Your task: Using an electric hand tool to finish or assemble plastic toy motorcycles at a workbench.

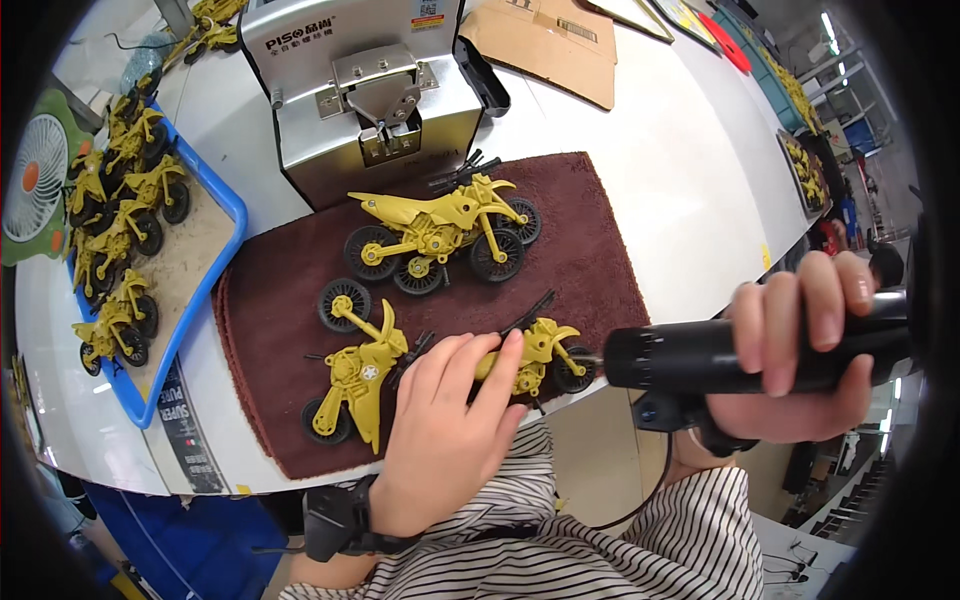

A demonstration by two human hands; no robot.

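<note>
My left hand (pixel 440 430) presses down on a yellow toy motorcycle (pixel 535 358) lying at the front edge of a dark brown mat (pixel 590 250), fingers spread over its frame. My right hand (pixel 800 350) grips a black electric screwdriver (pixel 700 355) held sideways, its tip touching the motorcycle's right end. Another yellow motorcycle (pixel 360 375) lies on the mat just left of my left hand. Farther back on the mat lie two more motorcycles (pixel 440 235) close together.
A silver machine (pixel 370 90) stands behind the mat. At the left a blue tray (pixel 215 240) holds several finished yellow motorcycles. A small fan (pixel 35 185) sits at the far left, flat cardboard (pixel 550 40) at the back.
</note>
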